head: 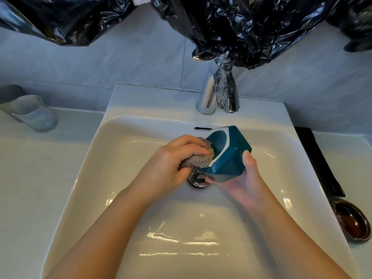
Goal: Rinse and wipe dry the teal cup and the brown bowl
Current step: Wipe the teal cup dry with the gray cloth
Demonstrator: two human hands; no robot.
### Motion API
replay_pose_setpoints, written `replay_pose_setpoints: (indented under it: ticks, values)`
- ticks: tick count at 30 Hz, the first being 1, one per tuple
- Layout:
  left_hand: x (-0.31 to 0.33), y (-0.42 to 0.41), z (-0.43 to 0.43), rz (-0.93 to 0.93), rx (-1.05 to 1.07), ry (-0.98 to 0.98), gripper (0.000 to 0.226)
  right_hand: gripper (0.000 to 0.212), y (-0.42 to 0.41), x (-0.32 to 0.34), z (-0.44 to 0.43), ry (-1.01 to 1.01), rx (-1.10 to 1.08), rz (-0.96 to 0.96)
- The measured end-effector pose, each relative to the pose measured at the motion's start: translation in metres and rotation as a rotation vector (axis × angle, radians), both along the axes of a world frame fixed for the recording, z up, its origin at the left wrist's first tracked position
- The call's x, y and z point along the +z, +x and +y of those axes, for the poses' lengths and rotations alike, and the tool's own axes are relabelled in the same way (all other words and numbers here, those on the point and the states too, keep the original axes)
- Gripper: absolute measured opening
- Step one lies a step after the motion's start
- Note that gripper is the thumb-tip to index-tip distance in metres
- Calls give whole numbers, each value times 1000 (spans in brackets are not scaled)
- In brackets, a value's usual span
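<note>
The teal cup (231, 156) is angular with a white rim. It lies tilted on its side over the white sink (141, 208), mouth facing left, and my right hand (239, 182) holds it from below with the thumb on its base. My left hand (171, 164) is shut on a grey-brown cloth (197, 158) whose end is pushed into the cup's mouth. The brown bowl (351, 220) stands on the counter at the right edge, beside the sink.
A chrome tap (213, 91) stands behind the basin, and no water stream is visible. The chrome drain (196, 181) sits just under my hands. A clear glass (32, 112) stands at the left. A black strip (320, 164) lies along the sink's right side. Black plastic bags (251, 27) hang above.
</note>
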State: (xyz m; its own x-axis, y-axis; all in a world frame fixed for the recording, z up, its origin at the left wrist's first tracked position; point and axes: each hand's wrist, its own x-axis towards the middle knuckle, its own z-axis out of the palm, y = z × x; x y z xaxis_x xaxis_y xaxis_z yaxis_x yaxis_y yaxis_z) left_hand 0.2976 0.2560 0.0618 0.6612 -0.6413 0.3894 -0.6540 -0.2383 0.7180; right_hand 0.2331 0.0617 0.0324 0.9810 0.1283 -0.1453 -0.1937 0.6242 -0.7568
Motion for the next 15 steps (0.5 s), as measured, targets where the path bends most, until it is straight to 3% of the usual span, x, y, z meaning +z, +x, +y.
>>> replay_pose_setpoints:
  ticks: [6,10,15]
  values:
    - [1,12,10,21,321,6,48,80,-5,2,7,76,153,83]
    - [32,8,41,-29,362,10,45,71,-8,16,12,63,161,142]
    - [59,-3,120,-77,536,38,45,92,-21,38,28,89,100,267]
